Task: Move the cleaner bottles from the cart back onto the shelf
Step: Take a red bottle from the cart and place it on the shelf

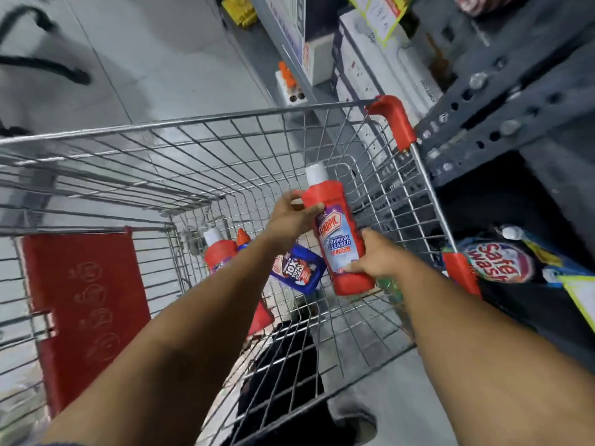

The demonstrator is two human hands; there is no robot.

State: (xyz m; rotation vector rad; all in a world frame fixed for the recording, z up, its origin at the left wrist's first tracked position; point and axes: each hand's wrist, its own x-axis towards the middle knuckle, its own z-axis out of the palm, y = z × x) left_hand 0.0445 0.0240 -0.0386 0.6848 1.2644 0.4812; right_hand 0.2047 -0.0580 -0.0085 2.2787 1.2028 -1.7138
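Both hands hold red white-capped cleaner bottle (338, 233) over cart (225, 149).

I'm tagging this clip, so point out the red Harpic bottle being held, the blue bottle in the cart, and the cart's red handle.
Red Harpic bottle (338, 239): head view, on its front label.
Blue bottle (297, 270): head view, on its label, lying in the cart.
Red handle (394, 119): head view, on the plastic corner grip.

Both hands, left (291, 217) and right (375, 257), grip a red Harpic bottle (338, 233) above the cart (225, 117).
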